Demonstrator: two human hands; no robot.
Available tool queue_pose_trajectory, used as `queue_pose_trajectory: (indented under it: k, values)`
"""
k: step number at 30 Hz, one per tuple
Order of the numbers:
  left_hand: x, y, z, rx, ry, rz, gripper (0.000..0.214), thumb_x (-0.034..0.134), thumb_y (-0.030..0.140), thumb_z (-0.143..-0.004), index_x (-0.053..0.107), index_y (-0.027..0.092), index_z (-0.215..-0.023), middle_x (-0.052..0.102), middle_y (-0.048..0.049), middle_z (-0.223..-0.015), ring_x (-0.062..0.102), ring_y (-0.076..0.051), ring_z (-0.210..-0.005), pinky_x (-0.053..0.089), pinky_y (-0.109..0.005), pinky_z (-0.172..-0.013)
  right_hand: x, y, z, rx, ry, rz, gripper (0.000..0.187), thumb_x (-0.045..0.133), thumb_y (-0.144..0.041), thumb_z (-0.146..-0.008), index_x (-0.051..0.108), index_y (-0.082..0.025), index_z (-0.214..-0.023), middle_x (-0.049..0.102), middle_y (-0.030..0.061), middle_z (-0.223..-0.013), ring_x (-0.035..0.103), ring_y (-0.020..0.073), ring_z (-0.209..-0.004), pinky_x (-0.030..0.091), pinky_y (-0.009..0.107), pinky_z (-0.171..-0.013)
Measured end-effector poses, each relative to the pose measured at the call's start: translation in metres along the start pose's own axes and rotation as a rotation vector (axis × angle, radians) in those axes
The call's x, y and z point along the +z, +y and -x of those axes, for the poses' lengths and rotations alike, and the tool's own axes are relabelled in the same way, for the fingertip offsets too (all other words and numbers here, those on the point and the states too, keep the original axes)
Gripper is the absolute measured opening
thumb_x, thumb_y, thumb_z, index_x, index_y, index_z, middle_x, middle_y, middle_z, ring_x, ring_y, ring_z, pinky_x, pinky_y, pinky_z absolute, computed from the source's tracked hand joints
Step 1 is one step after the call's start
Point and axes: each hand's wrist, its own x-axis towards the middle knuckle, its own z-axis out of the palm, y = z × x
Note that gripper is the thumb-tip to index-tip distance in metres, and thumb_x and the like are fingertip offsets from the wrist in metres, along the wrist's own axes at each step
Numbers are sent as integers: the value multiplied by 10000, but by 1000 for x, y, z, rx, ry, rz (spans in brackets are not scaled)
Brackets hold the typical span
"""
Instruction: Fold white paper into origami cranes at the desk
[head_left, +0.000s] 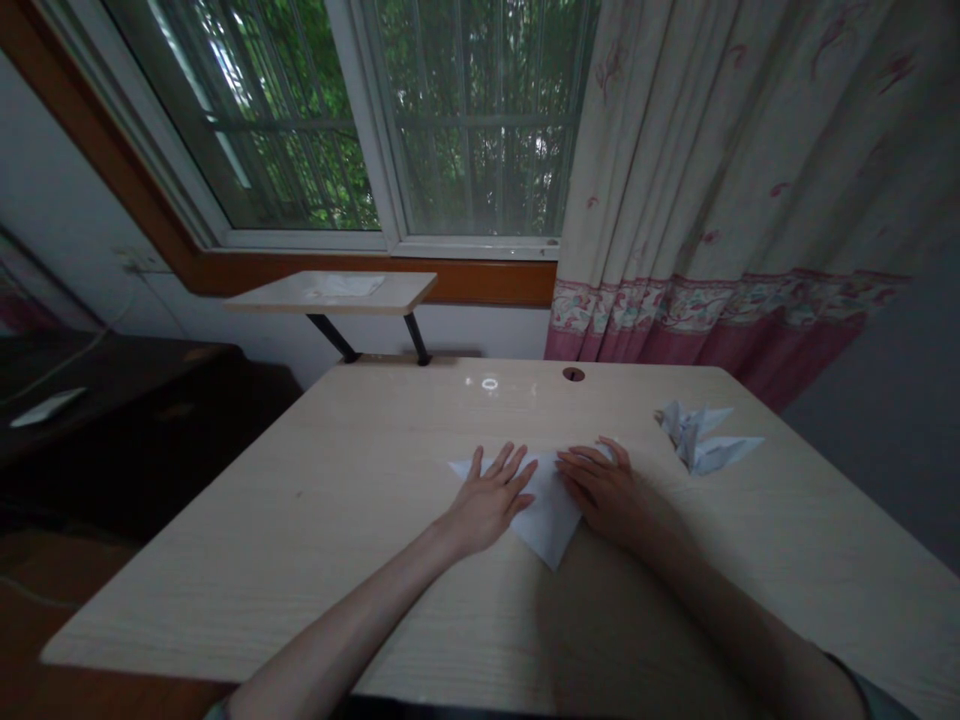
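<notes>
The left hand (489,502) lies with fingers spread and the right hand (604,488) with fingers nearly together, both flat on a folded paper (551,510) mid-desk (300,520) — a sideways slip could skew its fold — near a paper figure (701,438).

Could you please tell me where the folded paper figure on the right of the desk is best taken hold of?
Pinch the long pointed flap of the folded paper figure near its base, coming from the right side of the desk with the right hand. That flap points away to the right, apart from the upper folds, so it likely gives a clean hold without crushing them.
</notes>
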Motion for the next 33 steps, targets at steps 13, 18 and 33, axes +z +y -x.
queue_pose_trajectory:
  k: [13, 18, 33]
  values:
    - [-12, -10, -1, -25, 8, 38, 462, 459, 361, -1026, 442, 359, -1488, 315, -67, -1622, 202, -368, -1521, 4, -769, -1138, -4, 9, -1, 177, 157, -71, 368, 370, -289, -1036, 568, -284, -1346, 689, 62, -1300, 621, 237, -1197, 282, 516, -1108]
    - [-19, -10, -5, 63, 34, 104, 572, 490, 167, -946, 422, 283, -1502, 309, -83, -1620, 225, -275, -1527, 41, -659, -1215, -2, 15, -1, 270, 285, -99, 372, 336, -286, -1035, 588, -275, -1308, 693, 71, -1284, 620, 244, -1193, 303, 489, -1061]
    - [-20, -6, -6, 51, 117, 139, 627, 440, 373, -1055, 132, 287, -1594, 347, -76, -1602, 484, -231, -1397, 317, -462, -1219, 15, 34, 1, 363, 407, -60, 314, 473, -313, -907, 643, -216, -1152, 735, 95, -1107, 665, 283, -1032, 428, 452, -955]
